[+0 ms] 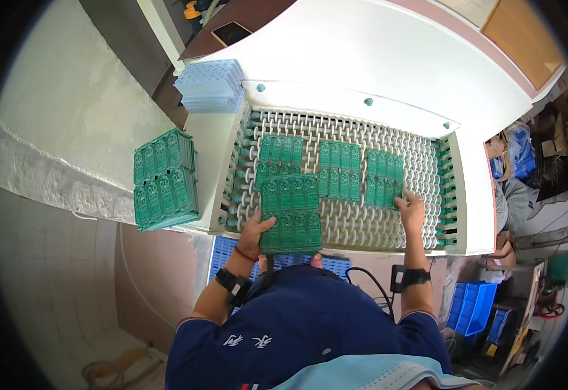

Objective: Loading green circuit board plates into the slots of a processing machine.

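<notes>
My left hand (255,234) grips green circuit board panels (290,224), with the thumb on top at their left edge. They seem to be a small stack, held above the near side of a roller conveyor (355,235) of white wheels. Two circuit board panels lie flat on the wheels: one at the middle (340,169) and one at the left (280,151), which the held panels partly cover. At the right, the fingers of my right hand (413,211) close on the lower right corner of another circuit board panel (383,179), which rests on the wheels.
Left of the conveyor, a tall stack of green panels (166,179) stands on the ledge. Behind it is a pile of light blue sheets (211,86). A white machine cover (362,58) borders the far side. A phone (231,34) lies at the back left; blue bins (471,307) stand lower right.
</notes>
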`<control>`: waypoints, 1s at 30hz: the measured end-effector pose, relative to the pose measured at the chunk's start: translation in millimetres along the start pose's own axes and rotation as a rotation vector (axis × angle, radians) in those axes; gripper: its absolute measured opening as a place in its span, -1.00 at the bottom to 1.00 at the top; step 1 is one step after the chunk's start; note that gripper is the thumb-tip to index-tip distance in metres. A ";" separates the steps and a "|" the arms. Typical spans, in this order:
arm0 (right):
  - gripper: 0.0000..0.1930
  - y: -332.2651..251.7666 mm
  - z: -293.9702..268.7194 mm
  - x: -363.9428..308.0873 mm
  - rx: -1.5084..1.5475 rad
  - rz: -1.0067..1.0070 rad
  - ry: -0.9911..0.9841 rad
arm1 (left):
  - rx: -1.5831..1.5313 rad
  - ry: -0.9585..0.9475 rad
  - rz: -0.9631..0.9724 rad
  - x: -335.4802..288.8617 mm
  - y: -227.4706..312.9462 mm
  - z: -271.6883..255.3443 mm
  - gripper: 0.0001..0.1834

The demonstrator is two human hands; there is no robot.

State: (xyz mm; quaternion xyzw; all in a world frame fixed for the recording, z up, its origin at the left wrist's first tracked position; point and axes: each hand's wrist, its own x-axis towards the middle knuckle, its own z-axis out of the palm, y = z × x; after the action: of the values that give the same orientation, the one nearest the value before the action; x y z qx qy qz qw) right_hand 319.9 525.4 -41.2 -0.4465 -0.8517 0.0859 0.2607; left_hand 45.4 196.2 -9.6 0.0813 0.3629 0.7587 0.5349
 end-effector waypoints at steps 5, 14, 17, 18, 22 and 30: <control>-0.59 -117.5 -4.1 -40.8 0.887 0.185 -0.463 | 0.091 0.011 0.022 6.0 -3.1 18.8 -0.58; -0.77 -45.6 -42.0 -6.2 0.902 0.513 -0.312 | -0.073 -0.048 0.029 -2.0 5.0 16.3 -0.56; -0.74 31.9 -55.8 14.4 0.686 0.597 -0.009 | -0.106 -0.076 0.038 -12.4 7.1 2.2 -0.52; -0.73 71.2 -49.5 16.6 0.688 0.610 0.031 | -0.097 -0.076 0.041 -13.1 9.2 2.4 -0.51; -0.70 113.4 -35.9 23.3 0.279 0.440 0.066 | -0.121 -0.106 0.024 -19.3 6.3 -11.0 -0.51; -0.75 -59.6 -7.8 -4.5 0.659 0.114 -0.297 | 0.007 0.059 0.087 -38.4 0.4 -11.0 -0.58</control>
State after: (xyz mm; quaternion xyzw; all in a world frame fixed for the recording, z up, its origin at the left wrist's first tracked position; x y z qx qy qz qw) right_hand 283.4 486.1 -13.6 -0.3680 -0.7806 0.4338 0.2588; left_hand 55.4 157.6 -7.1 0.0767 0.3772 0.7820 0.4902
